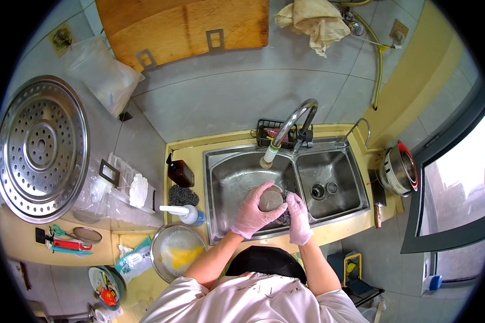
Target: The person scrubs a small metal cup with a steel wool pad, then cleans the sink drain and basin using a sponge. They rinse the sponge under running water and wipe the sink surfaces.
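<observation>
Both my hands, in thin pinkish gloves, are over the front of the large left sink basin [226,188]. My left hand [252,214] is closed around a small round greyish dish [271,199], its fingers along the far rim and its thumb on the near side. At the dish's right edge, my right hand [298,216] is closed on a dark, curly scouring pad [285,217], which shows only in part between the hands. Beyond them hangs the tap's spray head [269,157]; I cannot tell if water runs.
Left of the sink are a brown pump bottle [180,172], a dark scourer [182,196], a white spray bottle [186,213] and a metal bowl [159,253] holding something yellow. A cleaver [379,199] and stacked bowls [397,169] stand right. A perforated steamer tray [41,148] is far left.
</observation>
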`<state>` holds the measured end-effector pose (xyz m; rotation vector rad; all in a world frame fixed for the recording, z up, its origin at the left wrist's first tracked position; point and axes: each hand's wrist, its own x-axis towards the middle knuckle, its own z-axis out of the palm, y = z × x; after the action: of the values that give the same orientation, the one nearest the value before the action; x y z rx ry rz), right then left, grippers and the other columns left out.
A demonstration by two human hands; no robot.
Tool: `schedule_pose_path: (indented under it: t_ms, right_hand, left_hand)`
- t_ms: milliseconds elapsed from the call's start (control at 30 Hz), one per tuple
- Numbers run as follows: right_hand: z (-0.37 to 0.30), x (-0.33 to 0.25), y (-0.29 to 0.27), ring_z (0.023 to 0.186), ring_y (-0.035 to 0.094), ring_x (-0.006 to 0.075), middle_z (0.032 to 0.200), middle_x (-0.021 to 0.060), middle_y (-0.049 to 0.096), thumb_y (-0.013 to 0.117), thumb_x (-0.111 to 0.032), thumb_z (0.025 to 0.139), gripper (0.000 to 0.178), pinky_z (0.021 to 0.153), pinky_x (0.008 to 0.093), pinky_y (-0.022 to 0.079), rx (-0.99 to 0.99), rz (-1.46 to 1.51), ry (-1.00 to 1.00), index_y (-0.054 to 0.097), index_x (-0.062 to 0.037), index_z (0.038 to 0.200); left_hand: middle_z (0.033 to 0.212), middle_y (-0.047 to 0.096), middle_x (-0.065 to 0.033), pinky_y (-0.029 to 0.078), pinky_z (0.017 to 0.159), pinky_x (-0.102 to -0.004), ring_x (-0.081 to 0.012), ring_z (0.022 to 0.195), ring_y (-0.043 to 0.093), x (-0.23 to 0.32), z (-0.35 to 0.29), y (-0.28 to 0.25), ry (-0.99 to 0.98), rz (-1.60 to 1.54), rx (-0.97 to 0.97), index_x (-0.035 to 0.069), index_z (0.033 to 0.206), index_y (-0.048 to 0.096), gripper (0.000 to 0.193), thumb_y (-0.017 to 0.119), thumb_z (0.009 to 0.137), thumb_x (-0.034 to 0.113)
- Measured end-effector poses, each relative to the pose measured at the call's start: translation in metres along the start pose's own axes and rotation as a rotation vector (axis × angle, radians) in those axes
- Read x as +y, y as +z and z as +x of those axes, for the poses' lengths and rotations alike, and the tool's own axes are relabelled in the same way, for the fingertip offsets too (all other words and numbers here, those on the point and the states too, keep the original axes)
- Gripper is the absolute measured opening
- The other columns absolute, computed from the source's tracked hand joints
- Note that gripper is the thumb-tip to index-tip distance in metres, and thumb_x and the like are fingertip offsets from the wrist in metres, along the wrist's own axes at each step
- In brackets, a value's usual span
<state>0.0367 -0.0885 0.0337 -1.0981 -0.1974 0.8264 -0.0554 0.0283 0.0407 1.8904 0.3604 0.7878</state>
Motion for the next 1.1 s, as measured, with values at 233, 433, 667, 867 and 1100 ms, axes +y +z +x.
schedule_pose_path:
  t_ms: [233, 433, 667, 867, 1100]
  right_hand:
    - [-0.002, -0.003, -0.010, 0.087, 0.056, 0.0099, 0.098, 0.0032, 0.062, 0.064, -0.017, 0.088, 0.028, 0.081, 0.0247, 0.046, -0.029, -0.203, -0.033, 0.058, 0.0001, 0.109]
    - [-0.007, -0.008, 0.004, 0.087, 0.055, 0.0085, 0.095, 0.0018, 0.061, 0.064, -0.019, 0.089, 0.027, 0.079, 0.0236, 0.045, 0.042, -0.053, 0.053, 0.059, -0.0002, 0.107]
    - [0.010, -0.020, -0.011, 0.091, 0.055, 0.0116, 0.101, 0.0051, 0.063, 0.066, -0.026, 0.087, 0.041, 0.083, 0.0255, 0.044, -0.106, -0.305, 0.177, 0.057, 0.0053, 0.113]
    - [-0.019, 0.001, 0.027, 0.084, 0.056, 0.0086, 0.094, 0.0011, 0.061, 0.063, -0.021, 0.090, 0.029, 0.075, 0.0243, 0.047, 0.143, 0.006, 0.016, 0.057, -0.0011, 0.110]
    - [-0.033, 0.000, 0.030, 0.079, 0.059, 0.0118, 0.102, 0.0037, 0.059, 0.057, -0.032, 0.092, 0.039, 0.062, 0.0262, 0.050, 0.163, 0.096, -0.053, 0.052, -0.0062, 0.121]
  left_hand:
    - [0.112, 0.060, -0.0117, 0.046, 0.092, -0.0325, -0.0224, 0.103, 0.059, 0.005, -0.005, -0.003, 0.036, -0.014, -0.122, 0.005, 0.118, 0.055, 0.057, 0.080, 0.069, 0.019]
    - [0.115, 0.058, -0.0075, 0.043, 0.095, -0.0310, -0.0176, 0.107, 0.055, -0.002, -0.009, 0.001, -0.028, -0.265, -0.041, 0.007, 0.115, 0.056, 0.055, 0.079, 0.066, 0.012]
    - [0.116, 0.058, -0.0070, 0.042, 0.096, -0.0313, -0.0171, 0.109, 0.054, -0.004, -0.015, -0.003, -0.074, -0.268, -0.148, 0.006, 0.116, 0.055, 0.053, 0.077, 0.068, 0.010]
    - [0.117, 0.058, -0.0065, 0.042, 0.097, -0.0316, -0.0167, 0.109, 0.054, -0.006, -0.013, 0.007, -0.147, -0.444, 0.097, 0.004, 0.117, 0.054, 0.051, 0.076, 0.072, 0.014]
    - [0.117, 0.055, -0.0061, 0.047, 0.087, -0.0281, -0.0130, 0.097, 0.055, -0.003, -0.002, 0.005, -0.228, -0.560, 0.172, 0.006, 0.118, 0.053, 0.048, 0.074, 0.076, 0.015]
